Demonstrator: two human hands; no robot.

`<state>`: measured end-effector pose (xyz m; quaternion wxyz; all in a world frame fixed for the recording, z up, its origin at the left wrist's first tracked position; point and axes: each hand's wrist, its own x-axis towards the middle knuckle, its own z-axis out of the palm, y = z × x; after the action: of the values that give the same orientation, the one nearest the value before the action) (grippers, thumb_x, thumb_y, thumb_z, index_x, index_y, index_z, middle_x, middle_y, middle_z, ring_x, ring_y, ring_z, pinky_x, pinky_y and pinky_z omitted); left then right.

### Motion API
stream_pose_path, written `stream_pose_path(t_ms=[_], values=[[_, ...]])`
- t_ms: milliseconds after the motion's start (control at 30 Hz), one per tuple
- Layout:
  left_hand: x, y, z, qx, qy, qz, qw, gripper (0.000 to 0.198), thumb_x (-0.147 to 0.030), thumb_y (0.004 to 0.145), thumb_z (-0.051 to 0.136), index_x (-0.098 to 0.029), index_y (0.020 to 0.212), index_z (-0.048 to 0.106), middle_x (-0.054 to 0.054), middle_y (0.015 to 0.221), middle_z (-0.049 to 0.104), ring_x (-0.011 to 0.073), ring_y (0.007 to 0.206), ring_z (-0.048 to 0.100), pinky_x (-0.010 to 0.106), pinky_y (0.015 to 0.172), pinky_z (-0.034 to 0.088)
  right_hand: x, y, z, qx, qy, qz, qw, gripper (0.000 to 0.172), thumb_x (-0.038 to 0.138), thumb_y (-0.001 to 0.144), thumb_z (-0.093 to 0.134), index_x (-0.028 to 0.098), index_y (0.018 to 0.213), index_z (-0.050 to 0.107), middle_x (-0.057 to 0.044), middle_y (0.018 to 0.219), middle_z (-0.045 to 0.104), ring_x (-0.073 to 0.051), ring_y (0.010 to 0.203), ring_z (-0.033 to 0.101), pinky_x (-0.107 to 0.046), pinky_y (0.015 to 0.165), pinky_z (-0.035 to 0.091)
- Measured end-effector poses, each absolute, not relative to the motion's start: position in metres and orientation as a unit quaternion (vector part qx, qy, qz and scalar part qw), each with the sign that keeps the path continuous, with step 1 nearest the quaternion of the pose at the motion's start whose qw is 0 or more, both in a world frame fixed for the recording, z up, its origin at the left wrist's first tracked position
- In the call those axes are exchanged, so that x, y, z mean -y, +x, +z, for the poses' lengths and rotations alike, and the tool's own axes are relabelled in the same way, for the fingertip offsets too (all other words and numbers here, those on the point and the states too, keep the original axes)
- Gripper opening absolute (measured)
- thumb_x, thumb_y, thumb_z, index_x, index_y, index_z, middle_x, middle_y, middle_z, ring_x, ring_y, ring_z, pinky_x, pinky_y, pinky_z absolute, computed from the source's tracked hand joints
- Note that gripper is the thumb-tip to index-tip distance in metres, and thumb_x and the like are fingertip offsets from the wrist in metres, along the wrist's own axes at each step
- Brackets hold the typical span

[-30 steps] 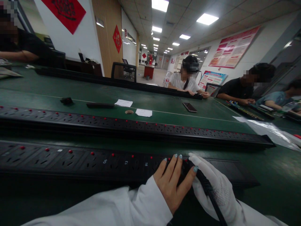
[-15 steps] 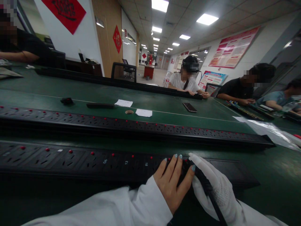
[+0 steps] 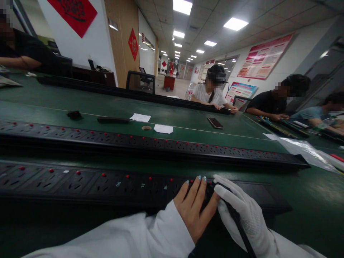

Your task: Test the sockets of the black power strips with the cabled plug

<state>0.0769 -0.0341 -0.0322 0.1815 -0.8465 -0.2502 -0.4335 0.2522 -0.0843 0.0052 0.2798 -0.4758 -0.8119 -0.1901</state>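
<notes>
My bare left hand [image 3: 194,211], in a white sleeve, lies over the right end of the near black power strip [image 3: 80,181]. Its fingers and thumb are curled round a black plug [image 3: 208,199] that sits on the strip. My right hand [image 3: 243,215], in a white glove, is pressed against the left thumb. It is closed round the black cable [image 3: 240,229] that runs from the plug back towards me. The plug's face is hidden under both hands.
A second long power strip [image 3: 161,145] lies parallel behind the near one on the green table [image 3: 188,132]. Beyond it are paper slips [image 3: 163,128], a phone [image 3: 215,123], a tape roll [image 3: 146,127] and a clear plastic bag [image 3: 303,150]. Several other people sit at the far side.
Both hands stay on the plug at the strip's right end. The left thumb has tucked a little further under the glove. The view has shifted slightly.
</notes>
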Motion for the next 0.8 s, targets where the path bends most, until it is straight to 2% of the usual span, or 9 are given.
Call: stream_pose_path(t_ms=[333, 600, 800], values=[[0.035, 0.077, -0.032, 0.26, -0.85, -0.412, 0.198, 0.042, -0.02, 0.088, 0.038, -0.02, 0.129, 0.045, 0.011, 0.12, 0.058, 0.0246, 0.113, 0.051, 0.038, 0.092, 0.038, 0.08, 0.254, 0.018, 0.824, -0.468, -0.188, 0.257, 0.039, 0.015, 0.077, 0.051, 0.018, 0.115, 0.05, -0.01, 0.117, 0.059, -0.019, 0.106, 0.058, -0.033, 0.085, 0.053], [0.035, 0.078, -0.031, 0.262, -0.844, -0.431, 0.184, 0.042, -0.017, 0.088, 0.038, -0.019, 0.128, 0.046, 0.011, 0.116, 0.06, 0.0252, 0.112, 0.053, 0.039, 0.088, 0.041, 0.076, 0.26, 0.019, 0.844, -0.441, -0.21, 0.224, 0.048, 0.014, 0.076, 0.052, 0.015, 0.123, 0.044, -0.013, 0.12, 0.057, -0.019, 0.106, 0.058, -0.031, 0.083, 0.053], [0.037, 0.077, -0.03, 0.275, -0.843, -0.426, 0.176, 0.042, -0.017, 0.088, 0.037, -0.02, 0.129, 0.045, 0.011, 0.116, 0.06, 0.025, 0.112, 0.053, 0.039, 0.089, 0.041, 0.077, 0.258, 0.02, 0.839, -0.443, -0.221, 0.224, 0.047, 0.016, 0.076, 0.053, 0.014, 0.122, 0.045, -0.013, 0.119, 0.058, -0.019, 0.105, 0.059, -0.03, 0.082, 0.054]])
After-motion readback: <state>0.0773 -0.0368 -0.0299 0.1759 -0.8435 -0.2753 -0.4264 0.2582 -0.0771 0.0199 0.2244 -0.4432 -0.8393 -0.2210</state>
